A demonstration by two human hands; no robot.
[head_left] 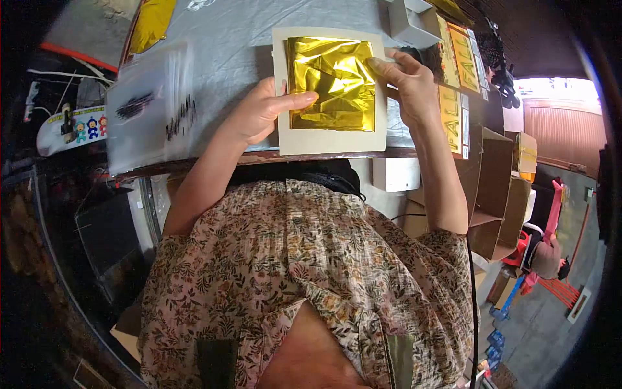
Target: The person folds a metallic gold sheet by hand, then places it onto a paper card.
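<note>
A folded shiny gold foil sheet (337, 84) lies on a white card (334, 142), which is held up over the near edge of the table. My left hand (264, 111) grips the card's left side, its thumb pressed on the foil and its fingers mostly behind. At the upper right, my right hand (413, 84) pinches the card and the foil's edge between thumb and fingers. The undersides of both are hidden.
Clear plastic sleeves (146, 107) with dark marks lie on the table (227, 52) at left. More gold foil (153, 26) is at the far left. Orange packs marked "FALL" (451, 120) and a white box (413, 24) stand right. Cardboard boxes (489, 175) and another person (547, 253) are beyond.
</note>
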